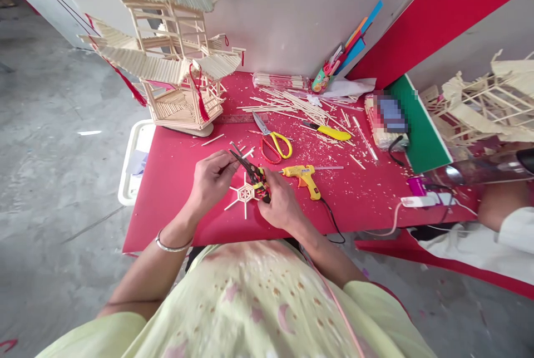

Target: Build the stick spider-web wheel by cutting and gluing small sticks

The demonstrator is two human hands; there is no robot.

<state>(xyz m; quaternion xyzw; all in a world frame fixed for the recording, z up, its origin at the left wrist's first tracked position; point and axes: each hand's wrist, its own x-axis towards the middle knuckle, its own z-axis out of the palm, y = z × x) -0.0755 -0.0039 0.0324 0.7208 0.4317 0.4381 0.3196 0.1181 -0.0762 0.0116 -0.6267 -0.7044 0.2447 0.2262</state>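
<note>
Slim pale wooden stick (249, 153), in the head view, is pinched between the thumb and fingers of the left hand (211, 177), above the table; whether the black pliers (250, 170) beside it touch it, I cannot tell. The right hand (279, 196) has its fingers curled around their red-and-yellow handles. Just below lies a six-spoked pale stick hexagon (246, 193). Printing on the green-and-pink cup (321, 81) is too small to read. Cut sticks (298, 103) and crumbs litter the red tabletop (167, 202); beyond are a whitish wall (271, 24) and grey concrete floor (83, 180).
</note>
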